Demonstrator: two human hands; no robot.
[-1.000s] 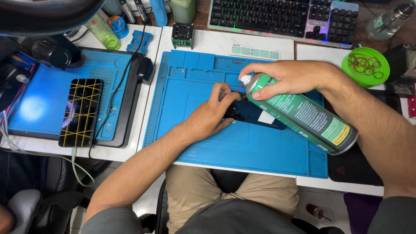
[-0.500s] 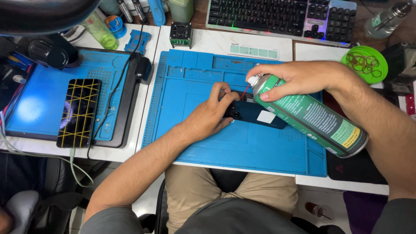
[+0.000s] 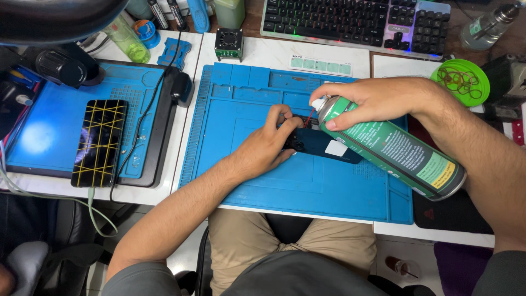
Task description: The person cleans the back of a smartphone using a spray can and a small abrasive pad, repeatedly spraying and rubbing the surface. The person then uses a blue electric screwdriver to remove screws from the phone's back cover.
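A dark blue phone (image 3: 323, 145) lies back up on the blue work mat (image 3: 263, 181). My left hand (image 3: 266, 145) holds the phone's left end, near the camera area, fingers curled over it. My right hand (image 3: 378, 101) grips a green spray can (image 3: 394, 148), tilted with its white nozzle and thin red straw (image 3: 311, 117) pointing down at the phone's left end, between my left fingers. My forefinger rests on the nozzle top.
A second phone (image 3: 99, 141) with yellow tape lines lies on a blue heating pad (image 3: 49, 137) at left. A keyboard (image 3: 356, 22) is at the back, a green bowl of rubber bands (image 3: 460, 82) at right, bottles (image 3: 127, 38) and a small fan (image 3: 228, 43) at the back left.
The spray can and my right hand have shifted slightly right and lower, with the nozzle staying at the phone's left end. My left hand keeps its hold on the phone.
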